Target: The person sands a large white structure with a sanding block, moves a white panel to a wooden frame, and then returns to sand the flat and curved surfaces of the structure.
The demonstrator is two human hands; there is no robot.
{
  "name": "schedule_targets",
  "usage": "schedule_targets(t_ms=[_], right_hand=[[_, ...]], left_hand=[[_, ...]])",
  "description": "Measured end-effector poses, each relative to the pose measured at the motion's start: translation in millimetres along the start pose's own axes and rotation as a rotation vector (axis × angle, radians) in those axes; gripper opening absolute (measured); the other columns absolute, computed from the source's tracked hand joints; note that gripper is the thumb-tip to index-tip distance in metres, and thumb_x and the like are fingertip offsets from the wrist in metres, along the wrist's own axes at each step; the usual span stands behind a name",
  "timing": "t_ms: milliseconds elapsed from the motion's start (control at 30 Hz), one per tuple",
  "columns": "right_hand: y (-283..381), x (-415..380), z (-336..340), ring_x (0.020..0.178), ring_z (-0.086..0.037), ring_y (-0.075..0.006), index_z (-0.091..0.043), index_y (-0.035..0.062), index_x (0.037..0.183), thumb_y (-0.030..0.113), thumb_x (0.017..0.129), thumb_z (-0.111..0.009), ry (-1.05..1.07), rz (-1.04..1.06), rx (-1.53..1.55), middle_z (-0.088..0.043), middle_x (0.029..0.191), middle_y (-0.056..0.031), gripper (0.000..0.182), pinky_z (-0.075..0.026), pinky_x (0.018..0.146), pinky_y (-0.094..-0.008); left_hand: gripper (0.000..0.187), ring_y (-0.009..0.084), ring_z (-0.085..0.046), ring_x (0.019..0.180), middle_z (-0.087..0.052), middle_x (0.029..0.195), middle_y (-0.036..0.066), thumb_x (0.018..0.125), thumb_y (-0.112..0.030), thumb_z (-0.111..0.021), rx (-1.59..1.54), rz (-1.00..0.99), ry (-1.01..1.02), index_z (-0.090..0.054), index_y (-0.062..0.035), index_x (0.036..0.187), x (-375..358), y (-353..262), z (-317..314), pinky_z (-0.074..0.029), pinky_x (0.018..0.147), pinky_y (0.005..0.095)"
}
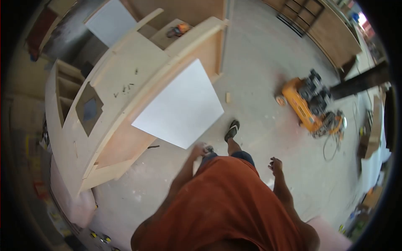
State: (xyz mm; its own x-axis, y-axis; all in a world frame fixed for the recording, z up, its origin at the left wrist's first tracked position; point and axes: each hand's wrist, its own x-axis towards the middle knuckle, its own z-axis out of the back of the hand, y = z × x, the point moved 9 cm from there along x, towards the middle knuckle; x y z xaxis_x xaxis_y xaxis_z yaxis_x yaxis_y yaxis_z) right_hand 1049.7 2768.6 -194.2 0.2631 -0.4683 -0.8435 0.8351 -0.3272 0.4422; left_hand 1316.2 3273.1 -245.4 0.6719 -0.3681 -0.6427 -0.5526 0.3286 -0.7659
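Note:
My left hand (201,149) hangs just below the lower corner of a white panel (181,104), apart from it. Its fingers are closed round a small dark object, blurred and too small to name. Out to the right, my right hand (275,165) hangs over the floor, fingers loosely bent and apart, with nothing visible in it. The white panel covers part of the side of a large curved wooden structure (125,94). Small dark pieces (125,88) lie on that structure's pale top.
An orange compressor (307,104) with dark motors stands at the right, a cable loop beside it. A small wood block (228,97) lies on the floor near my sandalled foot. Upper right are a black metal frame (299,14) and a curved wooden panel (331,37).

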Motion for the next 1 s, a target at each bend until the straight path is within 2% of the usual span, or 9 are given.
schedule_targets(t_ms=[233,433,533,700,733,800,867,933,1000], right_hand=[[-210,-148,-2,0.054,-0.049,-0.0141,-0.073,0.0036,0.103,0.048,0.106,-0.055,0.021,-0.116,0.033,-0.048,0.061,0.0009,0.048,-0.054,0.056,-0.0379],[-313,-182,59,0.054,-0.051,-0.0146,-0.073,0.0038,0.099,0.044,0.106,-0.057,-0.051,-0.145,0.173,-0.05,0.062,0.0001,0.044,-0.05,0.053,-0.037],[-346,-170,119,0.054,-0.052,-0.0148,-0.073,0.0038,0.097,0.041,0.106,-0.058,-0.074,-0.119,0.215,-0.051,0.062,-0.0004,0.041,-0.049,0.052,-0.0366],[-440,-142,260,0.054,-0.053,-0.0152,-0.072,0.004,0.093,0.038,0.105,-0.059,-0.212,-0.092,0.262,-0.053,0.062,-0.0011,0.038,-0.045,0.049,-0.0358],[-495,-121,300,0.057,-0.058,-0.0189,-0.07,0.0057,0.089,0.031,0.104,-0.062,-0.228,-0.327,0.703,-0.054,0.061,-0.003,0.031,-0.046,0.053,-0.039],[-488,-81,422,0.074,-0.063,-0.0132,-0.067,0.0065,0.088,0.026,0.104,-0.061,-0.314,0.097,-0.659,-0.064,0.077,-0.0044,0.026,-0.05,0.065,-0.0336],[-458,-65,529,0.094,-0.071,-0.0341,-0.073,0.0069,0.112,0.024,0.105,-0.058,-0.234,0.099,-0.657,-0.075,0.099,-0.0197,0.024,-0.057,0.086,-0.0465],[-454,-51,623,0.093,-0.07,-0.0228,-0.072,0.0049,0.114,0.017,0.098,-0.07,-0.412,-0.073,0.732,-0.074,0.093,-0.0098,0.02,-0.057,0.083,-0.038],[-399,-47,704,0.087,-0.066,-0.015,-0.073,0.0037,0.114,0.012,0.091,-0.078,-0.453,0.033,0.697,-0.07,0.09,-0.002,0.026,-0.056,0.079,-0.0318]], left_hand=[[0.024,0.0184,-0.053,0.05,-0.057,0.068,0.001,0.103,-0.019,-0.057,0.758,0.026,0.317,-0.072,-0.0042,0.115,-98,-1,122,-0.053,0.048,0.0379],[0.051,0.0188,-0.049,0.052,-0.057,0.07,0.007,0.111,-0.047,-0.044,0.753,1.012,0.109,-0.074,-0.0059,0.109,-190,33,75,-0.034,0.046,0.0419],[0.044,0.0231,-0.057,0.054,-0.06,0.07,0.011,0.109,-0.041,-0.049,0.876,0.854,0.157,-0.073,-0.0051,0.104,-162,27,-57,-0.041,0.048,0.046],[0.03,0.0452,-0.069,0.099,-0.071,0.107,0.025,0.102,-0.028,-0.058,1.634,-0.761,0.232,-0.074,-0.0046,0.111,-33,-85,-446,-0.056,0.088,0.0556],[0.029,0.0439,-0.065,0.111,-0.067,0.123,0.024,0.098,-0.017,-0.064,1.063,-0.756,-0.156,-0.072,-0.0055,0.124,-18,-122,-498,-0.054,0.097,0.0523],[0.028,0.0381,-0.067,0.108,-0.069,0.121,0.02,0.098,-0.013,-0.067,0.658,-0.815,0.087,-0.071,-0.0055,0.124,-80,-249,-659,-0.054,0.093,0.0428],[0.023,0.0353,-0.07,0.102,-0.073,0.114,0.019,0.098,-0.013,-0.067,0.538,-0.719,0.2,-0.073,-0.0045,0.119,-110,-291,-751,-0.055,0.089,0.0413],[0.019,0.0334,-0.073,0.096,-0.076,0.107,0.018,0.097,-0.014,-0.069,0.606,-0.887,0.508,-0.075,-0.0033,0.112,-140,-316,-860,-0.056,0.086,0.0412],[0.018,0.0314,-0.075,0.097,-0.078,0.106,0.018,0.096,-0.015,-0.071,0.835,-0.911,0.584,-0.077,-0.0027,0.108,-149,-313,-919,-0.057,0.086,0.0401]])
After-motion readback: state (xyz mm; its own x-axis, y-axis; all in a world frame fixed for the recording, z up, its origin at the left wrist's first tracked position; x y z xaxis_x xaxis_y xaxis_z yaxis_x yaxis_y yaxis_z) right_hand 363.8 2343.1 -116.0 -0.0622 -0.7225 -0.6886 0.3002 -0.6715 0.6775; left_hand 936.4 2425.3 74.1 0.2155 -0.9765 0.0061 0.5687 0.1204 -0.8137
